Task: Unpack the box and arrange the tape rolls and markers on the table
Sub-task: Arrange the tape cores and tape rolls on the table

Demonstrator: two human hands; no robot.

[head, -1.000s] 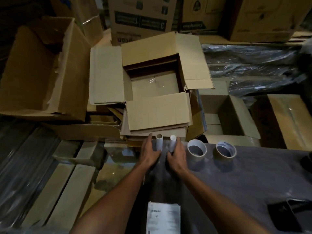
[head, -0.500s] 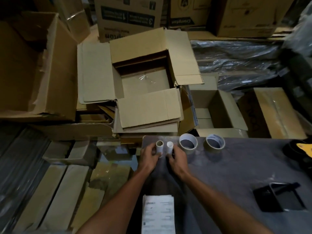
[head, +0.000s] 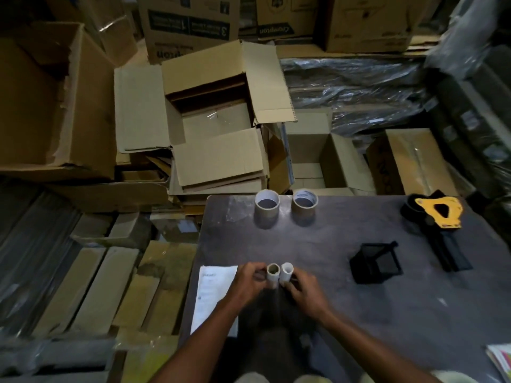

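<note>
Seen from the head camera, two small upright tubes are held side by side above the near part of the dark table [head: 359, 313]: a brown-cored tube [head: 273, 273] is gripped by the left hand [head: 247, 286], and a white tube [head: 286, 271] is gripped by the right hand [head: 304, 293], the fingers of each hand being curled round the lower part of its tube. The two tubes touch or nearly touch; which cannot be told. Whether they are markers or narrow rolls cannot be made out. Near the far edge of the table, two tape rolls are stood on end just beside each other, the left tape roll [head: 266, 205] paler at its rim than the right tape roll [head: 304, 202]. A printed sheet of paper [head: 213, 294] lies at the table's left edge, partly under the left forearm. A black mesh holder [head: 376, 265] lies to the right, and a yellow-and-black tape dispenser [head: 437, 212] sits at the far right. Beyond the table, an open cardboard box [head: 218, 120] rests on flattened cartons, its flaps folded outward.
</note>
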